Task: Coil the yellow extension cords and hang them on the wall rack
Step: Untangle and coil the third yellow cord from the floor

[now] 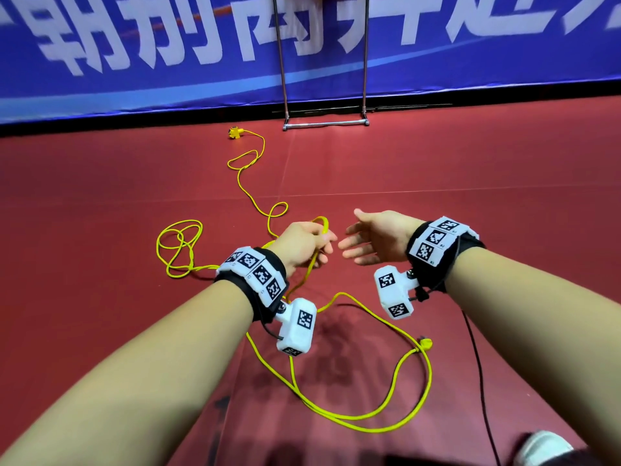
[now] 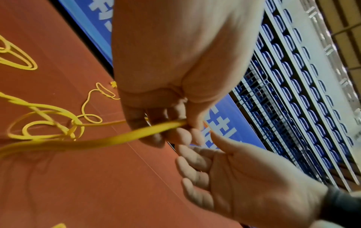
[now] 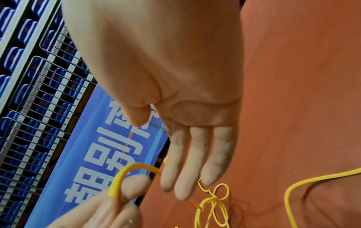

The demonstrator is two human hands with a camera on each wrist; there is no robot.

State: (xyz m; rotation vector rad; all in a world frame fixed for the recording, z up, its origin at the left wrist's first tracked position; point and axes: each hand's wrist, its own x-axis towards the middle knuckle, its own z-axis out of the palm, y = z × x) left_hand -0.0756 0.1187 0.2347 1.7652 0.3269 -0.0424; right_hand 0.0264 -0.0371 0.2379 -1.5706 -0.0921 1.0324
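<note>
Two hands, left hand (image 1: pixel 304 243) pinching yellow cord (image 1: pixel 396 375) loop, right hand (image 1: pixel 376 238) spread, rack (image 1: pixel 364 62) top cropped

Red sports floor (image 1: pixel 470 156), blue banner (image 1: pixel 134 62) with white characters along the wall.

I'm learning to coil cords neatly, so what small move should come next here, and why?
Probably the open right hand should reach down and take the slack cord near the left hand, which already pinches a bend of it. Most of the cord lies loose on the floor, so no real coil exists yet.
</note>
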